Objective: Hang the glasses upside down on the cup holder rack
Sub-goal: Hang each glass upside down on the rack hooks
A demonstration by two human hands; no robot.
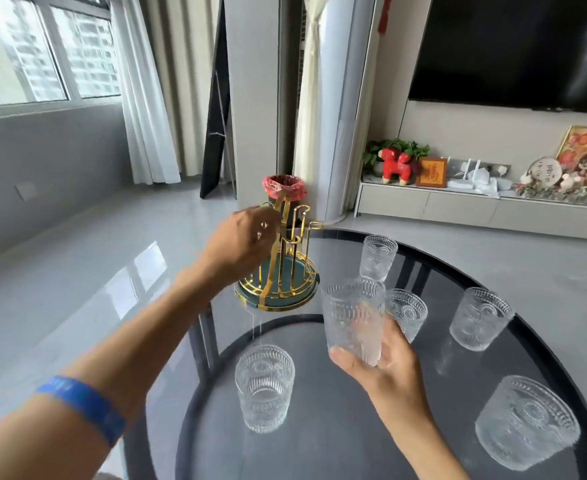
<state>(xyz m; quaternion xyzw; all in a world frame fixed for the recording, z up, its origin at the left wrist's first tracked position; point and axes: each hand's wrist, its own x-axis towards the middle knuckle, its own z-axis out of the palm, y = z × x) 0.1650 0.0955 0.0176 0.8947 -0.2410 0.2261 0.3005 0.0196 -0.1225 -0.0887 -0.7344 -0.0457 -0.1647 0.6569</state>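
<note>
A gold wire cup holder rack (287,268) with a green round base stands at the far left edge of the dark glass table (340,445). My left hand (242,242) is closed on the rack's upper gold prongs; a glass in it is hard to make out. My right hand (378,362) holds a clear embossed glass (352,320) upright by its base, just right of the rack. Several more embossed glasses stand upright on the table, among them one in front of the rack (264,388), one behind (378,258) and one at the near right (527,420).
Two other glasses stand at the middle (406,313) and right (481,318) of the table. On the floor behind the rack is a bin with a red liner (284,188). A TV shelf with ornaments (493,192) runs along the far wall.
</note>
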